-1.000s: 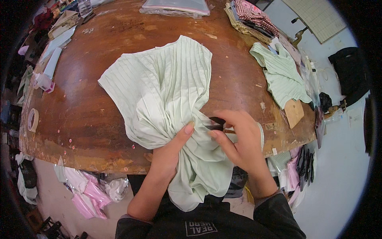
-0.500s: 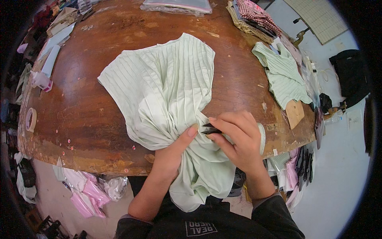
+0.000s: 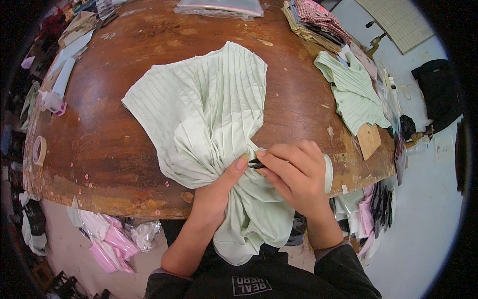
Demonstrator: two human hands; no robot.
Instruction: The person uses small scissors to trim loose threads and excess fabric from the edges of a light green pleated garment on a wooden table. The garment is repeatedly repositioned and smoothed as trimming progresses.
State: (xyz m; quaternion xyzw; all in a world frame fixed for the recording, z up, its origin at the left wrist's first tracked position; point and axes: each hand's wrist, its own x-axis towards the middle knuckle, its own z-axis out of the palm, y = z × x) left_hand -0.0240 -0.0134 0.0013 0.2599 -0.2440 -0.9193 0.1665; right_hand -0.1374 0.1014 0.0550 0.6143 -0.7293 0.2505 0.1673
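A pale mint-green pleated garment (image 3: 199,107) lies across the front of the table and hangs over its edge toward me. My left hand (image 3: 215,197) is closed on its bunched cloth, with the thumb pressing on top and the other fingers hidden under the fabric. In my right hand (image 3: 301,177) is a small pair of dark thread snips (image 3: 256,163), pinched between thumb and forefinger. The tips of the snips meet the garment just beside my left thumb. Their blades look nearly together.
On the brown wooden table (image 3: 99,149), a second mint garment (image 3: 353,89) lies at the right below folded checked clothes (image 3: 318,20). A glue bottle (image 3: 51,102) and a tape roll (image 3: 39,151) sit at the left. Clear plastic bags (image 3: 219,7) lie at the far edge.
The blades of the snips have come closer together, and my right hand has tightened around them, shifting slightly left toward my left thumb. The garment is almost unmoved.
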